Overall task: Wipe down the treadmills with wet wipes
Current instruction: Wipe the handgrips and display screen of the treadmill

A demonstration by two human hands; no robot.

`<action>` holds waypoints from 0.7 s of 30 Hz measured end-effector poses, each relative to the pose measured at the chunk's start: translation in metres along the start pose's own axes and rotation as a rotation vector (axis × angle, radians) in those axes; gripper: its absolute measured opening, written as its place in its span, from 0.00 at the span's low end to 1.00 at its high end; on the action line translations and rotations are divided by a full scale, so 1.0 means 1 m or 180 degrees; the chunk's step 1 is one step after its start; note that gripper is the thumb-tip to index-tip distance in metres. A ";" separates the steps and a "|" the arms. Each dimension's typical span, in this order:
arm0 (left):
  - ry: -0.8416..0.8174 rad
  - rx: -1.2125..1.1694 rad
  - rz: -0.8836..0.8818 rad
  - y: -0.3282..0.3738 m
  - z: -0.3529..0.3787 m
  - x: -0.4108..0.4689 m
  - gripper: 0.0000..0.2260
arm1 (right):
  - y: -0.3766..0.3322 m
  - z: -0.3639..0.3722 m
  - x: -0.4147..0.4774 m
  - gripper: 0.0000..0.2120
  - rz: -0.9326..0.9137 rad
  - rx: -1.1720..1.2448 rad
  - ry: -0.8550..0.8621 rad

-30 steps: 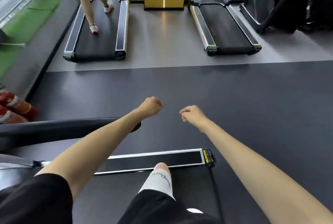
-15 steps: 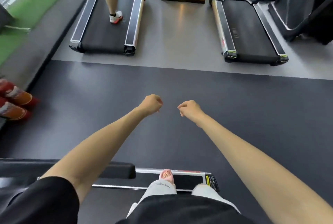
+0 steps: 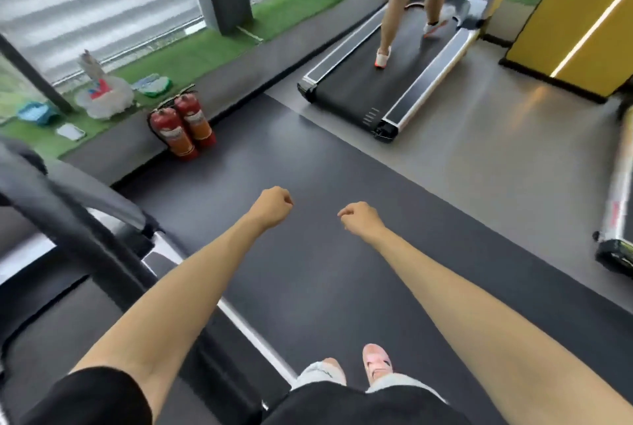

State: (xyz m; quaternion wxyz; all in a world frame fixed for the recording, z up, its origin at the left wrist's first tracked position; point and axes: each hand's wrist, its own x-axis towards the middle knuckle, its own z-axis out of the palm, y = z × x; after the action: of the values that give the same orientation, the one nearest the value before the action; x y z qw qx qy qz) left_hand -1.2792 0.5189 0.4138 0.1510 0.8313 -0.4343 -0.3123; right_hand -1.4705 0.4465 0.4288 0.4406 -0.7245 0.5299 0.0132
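Your left hand and right hand are fists, fingers curled on nothing, above the dark rubber floor. Two fire extinguishers stand at its edge. The near treadmill lies on your side of the fire extinguishers. The occupied treadmill lies right of them, with green turf behind them.

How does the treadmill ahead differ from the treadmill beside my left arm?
The treadmill ahead carries a person on its belt; the near treadmill shows nobody. The treadmill ahead stands on light grey floor; the near treadmill borders dark floor. Both have dark belts and silver side rails.
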 end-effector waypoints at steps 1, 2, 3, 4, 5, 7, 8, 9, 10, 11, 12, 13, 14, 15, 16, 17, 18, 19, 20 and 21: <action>0.0105 0.0115 -0.0079 -0.011 0.002 0.012 0.10 | 0.000 0.004 0.023 0.15 -0.0143 -0.0111 -0.0074; 0.0202 0.0242 -0.0160 -0.022 0.005 0.025 0.11 | 0.000 0.009 0.046 0.15 -0.0276 -0.0217 -0.0164; 0.0261 0.0381 -0.0237 -0.031 0.009 0.037 0.11 | 0.002 0.015 0.069 0.15 -0.0399 -0.0324 -0.0262; 0.0285 0.0530 -0.0331 -0.039 0.015 0.053 0.11 | 0.005 0.021 0.092 0.15 -0.0512 -0.0418 -0.0357; 0.0316 0.0704 -0.0419 -0.046 0.023 0.070 0.12 | 0.010 0.028 0.116 0.14 -0.0657 -0.0503 -0.0437; 0.0365 0.1004 -0.0561 -0.054 0.041 0.111 0.12 | 0.023 0.037 0.165 0.14 -0.0942 -0.0567 -0.0507; 0.0399 0.1121 -0.0598 -0.055 0.051 0.130 0.12 | 0.031 0.039 0.186 0.14 -0.1004 -0.0527 -0.0532; 0.0425 0.1253 -0.0591 -0.052 0.060 0.150 0.12 | 0.040 0.038 0.206 0.15 -0.1040 -0.0473 -0.0547; 0.0363 0.1377 -0.0573 -0.046 0.071 0.166 0.12 | 0.051 0.036 0.222 0.15 -0.1030 -0.0474 -0.0559; 0.0229 0.1503 -0.0531 -0.037 0.082 0.180 0.12 | 0.061 0.033 0.233 0.15 -0.0996 -0.0580 -0.0613; 0.0109 0.1654 -0.0465 -0.029 0.092 0.192 0.13 | 0.066 0.027 0.246 0.15 -0.0956 -0.0706 -0.0666; 0.0016 0.1823 -0.0395 -0.022 0.099 0.205 0.12 | 0.067 0.020 0.262 0.16 -0.0962 -0.0865 -0.0676; -0.0073 0.1924 -0.0345 -0.016 0.100 0.219 0.12 | 0.062 0.011 0.280 0.17 -0.0951 -0.0965 -0.0637; -0.0118 0.1960 -0.0332 -0.012 0.096 0.233 0.12 | 0.053 -0.001 0.299 0.18 -0.0920 -0.1048 -0.0585; -0.0112 0.1967 -0.0341 -0.012 0.088 0.251 0.11 | 0.039 -0.011 0.321 0.19 -0.0941 -0.1125 -0.0472; -0.0102 0.1969 -0.0344 -0.014 0.079 0.271 0.11 | 0.025 -0.020 0.342 0.18 -0.1009 -0.1225 -0.0365; -0.0091 0.1959 -0.0358 -0.018 0.069 0.291 0.10 | 0.011 -0.025 0.364 0.17 -0.1070 -0.1301 -0.0300; -0.0075 0.1953 -0.0379 -0.022 0.058 0.312 0.10 | 0.000 -0.028 0.388 0.17 -0.1104 -0.1365 -0.0279; -0.0073 0.1969 -0.0414 -0.026 0.045 0.332 0.10 | -0.012 -0.028 0.410 0.17 -0.1135 -0.1408 -0.0277; -0.0094 0.1991 -0.0453 -0.032 0.032 0.351 0.10 | -0.022 -0.026 0.432 0.16 -0.1145 -0.1502 -0.0330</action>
State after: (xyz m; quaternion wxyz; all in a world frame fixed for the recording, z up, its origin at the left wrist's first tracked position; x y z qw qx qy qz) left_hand -1.1303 0.2514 0.2366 -0.1404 0.8610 -0.4522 -0.1855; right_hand -1.2757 0.1040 0.2479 0.2818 -0.8875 0.3522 0.0947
